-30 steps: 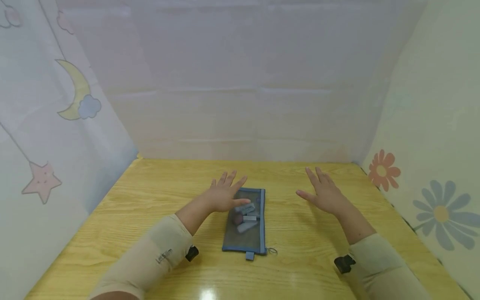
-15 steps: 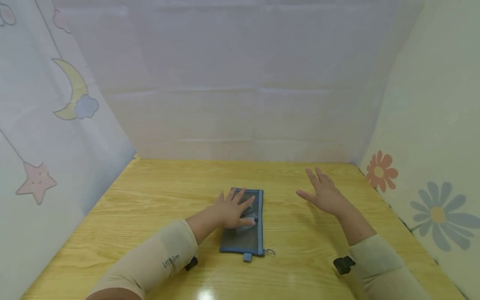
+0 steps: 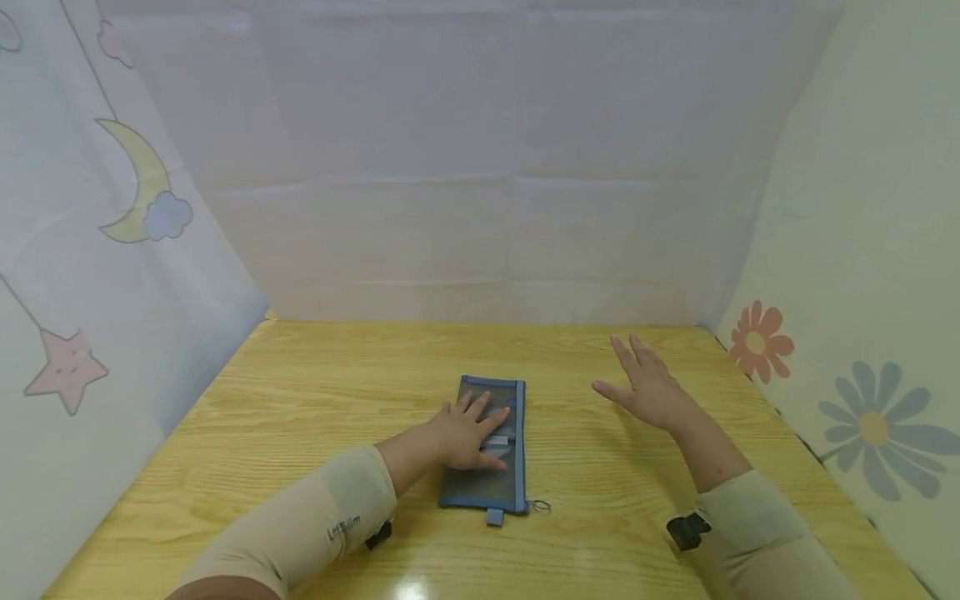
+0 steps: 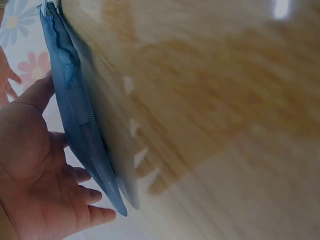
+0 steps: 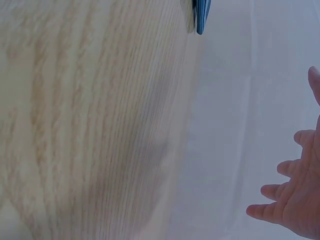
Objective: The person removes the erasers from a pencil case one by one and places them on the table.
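A blue mesh zipper pouch (image 3: pixel 468 490) lies flat on the wooden table, its zipper running down the right side. Small pale items inside show dimly through the mesh. My left hand (image 3: pixel 463 435) is spread over the pouch and covers part of it. In the left wrist view the fingertips and thumb of that left hand (image 4: pixel 37 170) meet the face of the pouch (image 4: pixel 75 95). Right of the pouch, my right hand (image 3: pixel 651 396) hovers above the table with fingers extended and holds nothing. The right wrist view shows this hand (image 5: pixel 300 195) apart from the pouch's corner (image 5: pixel 201 17).
The wooden table (image 3: pixel 337 367) reaches back to a pale sheet (image 3: pixel 480 208). Patterned sheets stand at both sides, with a moon and star on the left (image 3: pixel 67 250) and flowers on the right (image 3: pixel 873 250). A zipper pull ring (image 3: pixel 540 505) sticks out at the pouch's near right corner.
My left hand has come down and nearer onto the pouch from above its upper left part. The right hand has stayed where it was. The pouch looks unmoved, apart from a slight camera shift.
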Motion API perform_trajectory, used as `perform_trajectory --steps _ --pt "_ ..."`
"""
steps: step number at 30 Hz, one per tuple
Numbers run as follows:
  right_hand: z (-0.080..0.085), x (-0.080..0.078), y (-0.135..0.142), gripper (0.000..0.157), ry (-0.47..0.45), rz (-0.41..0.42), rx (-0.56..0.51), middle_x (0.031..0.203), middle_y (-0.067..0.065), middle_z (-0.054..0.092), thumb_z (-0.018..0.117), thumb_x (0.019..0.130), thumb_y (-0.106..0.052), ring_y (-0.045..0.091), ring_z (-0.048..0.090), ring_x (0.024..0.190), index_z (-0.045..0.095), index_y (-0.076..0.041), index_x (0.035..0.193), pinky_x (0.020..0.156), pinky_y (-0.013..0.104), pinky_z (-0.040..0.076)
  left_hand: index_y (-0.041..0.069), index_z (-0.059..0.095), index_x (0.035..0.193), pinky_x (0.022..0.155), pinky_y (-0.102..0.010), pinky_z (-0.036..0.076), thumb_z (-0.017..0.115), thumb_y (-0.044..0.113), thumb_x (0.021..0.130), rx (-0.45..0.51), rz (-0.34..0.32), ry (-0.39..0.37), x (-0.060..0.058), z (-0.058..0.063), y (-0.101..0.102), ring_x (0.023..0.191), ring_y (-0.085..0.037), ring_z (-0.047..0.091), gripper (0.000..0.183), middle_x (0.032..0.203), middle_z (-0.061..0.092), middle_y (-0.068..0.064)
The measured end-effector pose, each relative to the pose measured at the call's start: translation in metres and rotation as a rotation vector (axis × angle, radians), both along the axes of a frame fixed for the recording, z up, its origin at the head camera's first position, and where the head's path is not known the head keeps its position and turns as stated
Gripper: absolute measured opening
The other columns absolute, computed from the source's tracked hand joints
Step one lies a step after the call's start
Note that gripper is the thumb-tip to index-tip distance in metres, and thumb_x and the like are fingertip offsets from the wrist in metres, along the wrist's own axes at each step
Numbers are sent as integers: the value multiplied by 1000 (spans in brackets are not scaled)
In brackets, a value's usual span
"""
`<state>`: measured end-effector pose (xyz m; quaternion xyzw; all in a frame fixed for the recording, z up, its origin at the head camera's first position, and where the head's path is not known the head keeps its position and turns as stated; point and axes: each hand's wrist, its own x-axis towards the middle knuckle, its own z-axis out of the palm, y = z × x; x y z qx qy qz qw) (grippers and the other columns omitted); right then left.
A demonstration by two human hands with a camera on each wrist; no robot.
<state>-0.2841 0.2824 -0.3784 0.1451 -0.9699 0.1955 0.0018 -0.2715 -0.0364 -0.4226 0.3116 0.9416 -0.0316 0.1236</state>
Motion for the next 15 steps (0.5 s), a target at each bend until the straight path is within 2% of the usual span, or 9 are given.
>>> perform_trajectory --steps 4,15 --pt "-2 0 0 90 3 6 -5 149 23 -11 43 86 -61 50 -1 132 -4 -15 147 94 71 11 30 7 147 105 -52 24 40 72 79 20 2 -32 -1 -1 0 137 -36 8 86 153 5 -12" --pt "-6 0 -1 89 -13 16 -36 149 21 -14 44 87 -60 51 -3 132 -5 -16 147 93 72 10 29 4 147 107 -46 23 46 69 78 29 -38 -29 -8 -6 -4 138 -35 7 90 152 3 -12"
